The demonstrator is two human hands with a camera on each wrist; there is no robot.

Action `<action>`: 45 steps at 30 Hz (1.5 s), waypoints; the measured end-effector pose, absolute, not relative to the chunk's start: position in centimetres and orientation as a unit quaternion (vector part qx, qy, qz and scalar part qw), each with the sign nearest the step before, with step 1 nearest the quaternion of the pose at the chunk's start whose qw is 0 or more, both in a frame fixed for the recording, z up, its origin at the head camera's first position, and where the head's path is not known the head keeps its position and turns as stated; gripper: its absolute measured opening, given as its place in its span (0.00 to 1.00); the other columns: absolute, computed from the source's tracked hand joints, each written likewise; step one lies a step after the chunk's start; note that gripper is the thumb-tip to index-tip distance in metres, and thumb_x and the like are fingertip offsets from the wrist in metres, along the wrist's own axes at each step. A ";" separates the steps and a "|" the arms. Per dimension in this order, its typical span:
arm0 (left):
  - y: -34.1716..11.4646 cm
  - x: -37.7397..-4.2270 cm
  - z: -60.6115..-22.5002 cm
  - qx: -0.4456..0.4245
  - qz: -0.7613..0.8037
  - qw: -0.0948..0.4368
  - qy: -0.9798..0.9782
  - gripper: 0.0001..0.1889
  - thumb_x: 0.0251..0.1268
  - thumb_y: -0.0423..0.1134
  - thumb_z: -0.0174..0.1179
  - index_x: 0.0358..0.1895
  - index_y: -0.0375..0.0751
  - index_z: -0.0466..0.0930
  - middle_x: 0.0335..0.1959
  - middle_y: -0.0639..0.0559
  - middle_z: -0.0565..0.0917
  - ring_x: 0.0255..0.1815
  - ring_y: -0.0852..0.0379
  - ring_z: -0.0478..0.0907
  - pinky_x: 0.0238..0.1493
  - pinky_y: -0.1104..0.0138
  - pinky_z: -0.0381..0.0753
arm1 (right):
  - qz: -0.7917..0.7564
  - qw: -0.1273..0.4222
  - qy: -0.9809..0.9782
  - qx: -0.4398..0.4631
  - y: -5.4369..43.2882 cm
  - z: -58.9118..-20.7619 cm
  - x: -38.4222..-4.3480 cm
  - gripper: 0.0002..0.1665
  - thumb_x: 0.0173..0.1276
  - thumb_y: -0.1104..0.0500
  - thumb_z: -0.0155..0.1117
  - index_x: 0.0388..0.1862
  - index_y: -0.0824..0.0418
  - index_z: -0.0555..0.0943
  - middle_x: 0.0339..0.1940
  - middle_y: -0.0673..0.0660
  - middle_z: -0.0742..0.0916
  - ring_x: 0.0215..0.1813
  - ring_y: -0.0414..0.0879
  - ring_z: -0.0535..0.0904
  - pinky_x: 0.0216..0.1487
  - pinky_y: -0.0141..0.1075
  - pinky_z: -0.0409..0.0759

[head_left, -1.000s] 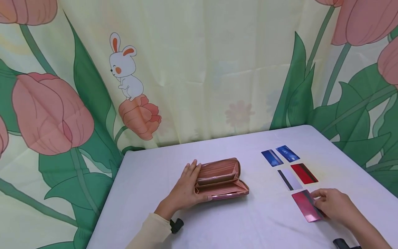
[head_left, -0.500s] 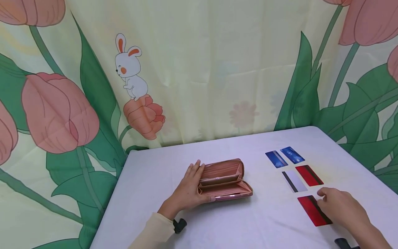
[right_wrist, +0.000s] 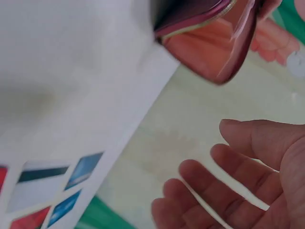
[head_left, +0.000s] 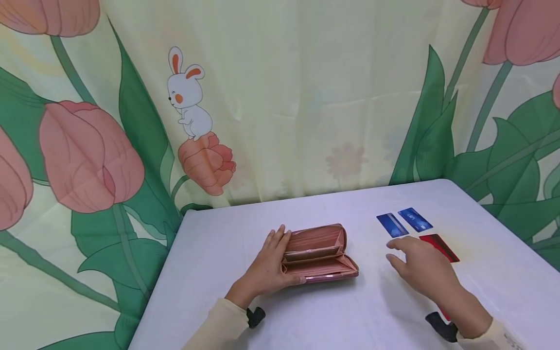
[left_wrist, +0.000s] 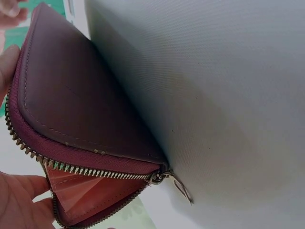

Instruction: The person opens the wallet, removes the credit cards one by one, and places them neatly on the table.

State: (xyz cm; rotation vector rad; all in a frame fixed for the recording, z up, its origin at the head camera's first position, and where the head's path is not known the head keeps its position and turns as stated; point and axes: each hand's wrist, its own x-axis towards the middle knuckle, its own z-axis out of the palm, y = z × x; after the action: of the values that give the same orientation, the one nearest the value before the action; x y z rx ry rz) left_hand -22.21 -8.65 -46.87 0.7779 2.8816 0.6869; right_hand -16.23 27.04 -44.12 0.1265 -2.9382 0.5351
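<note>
A pink zip-around wallet (head_left: 323,252) lies open on the white table (head_left: 341,311), its card slots showing. My left hand (head_left: 272,261) grips its left end, fingers on the far edge and thumb on the near zipper edge. The left wrist view shows the wallet's dark outer side (left_wrist: 81,114) and its zipper pull (left_wrist: 180,187). My right hand (head_left: 413,265) hovers open and holds nothing, just right of the wallet and above the laid-out cards. Its straight fingers (right_wrist: 224,191) show in the right wrist view, with the wallet (right_wrist: 209,43) beyond.
Two blue cards (head_left: 392,225) (head_left: 415,219) and a red card (head_left: 443,246) lie in rows at the right. A white striped card (right_wrist: 38,185) shows only in the right wrist view. A flower-print curtain (head_left: 280,97) hangs behind the table.
My right hand let go of the dark red card, left it on the table, and moved left and away from me over the white card. The left hand and wallet stayed put.
</note>
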 end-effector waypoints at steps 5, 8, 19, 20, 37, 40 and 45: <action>-8.5 -22.0 -46.8 0.247 0.219 0.044 0.943 0.64 0.52 0.68 0.73 0.86 0.46 0.47 0.87 0.47 0.45 0.87 0.41 0.39 0.79 0.41 0.57 | 0.212 0.097 -0.964 0.128 23.9 -43.6 -17.2 0.12 0.63 0.61 0.78 0.46 0.59 0.90 0.44 0.57 0.92 0.49 0.58 0.88 0.47 0.54 0.87; -8.5 -22.0 -46.8 0.244 0.214 0.045 0.945 0.64 0.52 0.69 0.73 0.86 0.47 0.47 0.88 0.49 0.44 0.87 0.42 0.38 0.79 0.42 0.56 | 0.237 0.079 -0.952 0.174 22.3 -43.6 -17.8 0.09 0.64 0.63 0.77 0.43 0.58 0.91 0.39 0.50 0.91 0.42 0.48 0.87 0.45 0.47 0.88; -8.5 -21.9 -46.9 0.244 0.215 0.036 0.945 0.63 0.52 0.69 0.73 0.86 0.47 0.48 0.87 0.47 0.45 0.87 0.41 0.39 0.78 0.41 0.59 | 0.302 -0.018 -0.907 0.294 18.5 -44.9 -18.9 0.15 0.77 0.56 0.64 0.26 0.52 0.84 0.16 0.38 0.70 0.22 0.31 0.65 0.25 0.29 0.66; -8.5 -21.9 -46.9 0.245 0.215 0.037 0.945 0.63 0.52 0.69 0.73 0.86 0.47 0.48 0.87 0.47 0.45 0.87 0.41 0.40 0.78 0.41 0.59 | 0.301 -0.026 -0.907 0.295 18.3 -44.9 -18.9 0.17 0.78 0.55 0.63 0.25 0.51 0.84 0.16 0.38 0.70 0.22 0.31 0.64 0.25 0.29 0.65; -8.7 -22.0 -46.9 0.246 0.218 0.039 0.944 0.64 0.53 0.70 0.72 0.86 0.44 0.48 0.87 0.46 0.46 0.87 0.41 0.40 0.80 0.43 0.57 | 0.202 -0.009 -0.923 0.328 16.6 -45.3 -18.4 0.10 0.76 0.59 0.63 0.31 0.52 0.82 0.25 0.41 0.76 0.33 0.39 0.70 0.36 0.37 0.73; -8.7 -22.0 -46.9 0.243 0.217 0.039 0.945 0.64 0.53 0.71 0.72 0.86 0.44 0.48 0.87 0.47 0.45 0.87 0.41 0.40 0.80 0.44 0.57 | 0.190 0.009 -0.933 0.306 16.0 -45.6 -18.6 0.08 0.75 0.58 0.65 0.33 0.51 0.83 0.29 0.44 0.82 0.35 0.41 0.75 0.37 0.41 0.78; -8.7 -22.0 -46.9 0.245 0.221 0.032 0.943 0.63 0.53 0.69 0.73 0.85 0.43 0.49 0.87 0.47 0.46 0.87 0.41 0.41 0.80 0.43 0.56 | 0.166 0.044 -0.953 0.249 14.8 -45.7 -19.1 0.11 0.69 0.58 0.73 0.26 0.50 0.84 0.24 0.45 0.83 0.28 0.40 0.74 0.30 0.40 0.76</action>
State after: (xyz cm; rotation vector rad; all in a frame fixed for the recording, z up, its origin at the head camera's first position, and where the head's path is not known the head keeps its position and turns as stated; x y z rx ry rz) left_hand -22.01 -8.71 -46.90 0.7548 2.9040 0.6805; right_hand -19.09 14.81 -45.70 0.7618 -2.9134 0.5080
